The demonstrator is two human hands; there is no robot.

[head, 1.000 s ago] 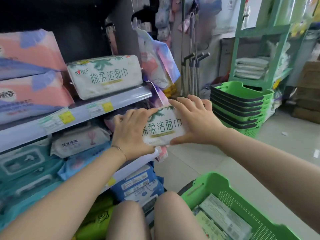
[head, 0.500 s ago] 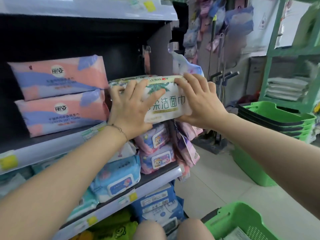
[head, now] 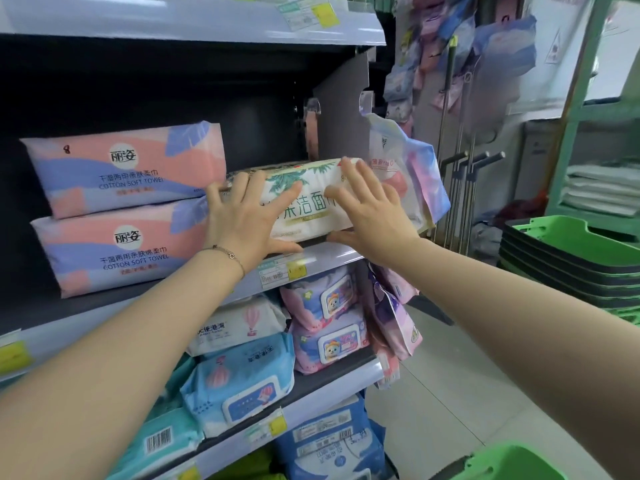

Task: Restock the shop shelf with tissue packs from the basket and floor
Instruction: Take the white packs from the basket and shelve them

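While fingers (head: 258, 183) of both hands lie straight and spread against front face of tissue pack (head: 306, 207), neither hand grips it. Left hand (head: 242, 220) covers pack's left end, right hand (head: 372, 220) its right end; both equally near. Pack sits directly ahead of fingertips, at right end of shelf (head: 332, 256), long axis along front edge, just beside pink-blue towel packs (head: 131, 168). Likely next move: push straight back, both palms even.

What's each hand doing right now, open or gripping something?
Left hand: open, fingers spread flat against the white tissue pack.
Right hand: open, fingers straight, pressing the same pack.
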